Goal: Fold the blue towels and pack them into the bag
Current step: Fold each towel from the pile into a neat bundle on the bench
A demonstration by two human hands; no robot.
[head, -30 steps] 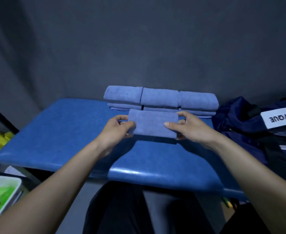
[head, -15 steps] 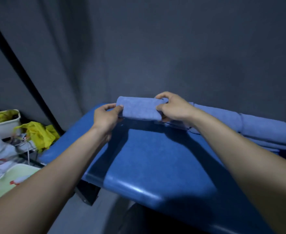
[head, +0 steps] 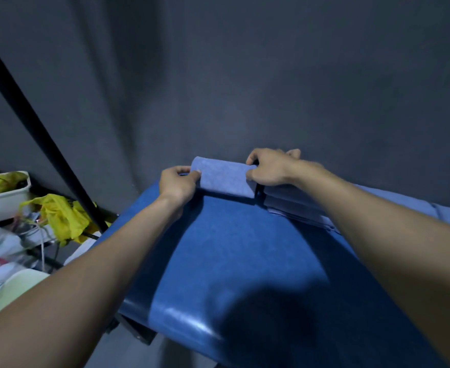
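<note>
Two hands are all you get of the work from the head view, and much else is cut off: the row of folded towels (head: 295,201) runs behind your right forearm and out past the right edge, so you cannot count them, and the bag does not show at all. Your left hand (head: 177,181) is closed on the left end of the folded blue towel (head: 222,176), thumb on top and fingers curled under. Your right hand (head: 270,167) is clamped over its right end, and its fingertips are hidden behind the cloth. That towel sits at the far left corner of the blue padded table (head: 245,261), just beside the row; whether it rests flat or is lifted slightly is hard to tell. Off to the left, a black pole (head: 40,136) slants past a yellow plastic bag (head: 62,219) and a white tub (head: 8,196), all blurred.
</note>
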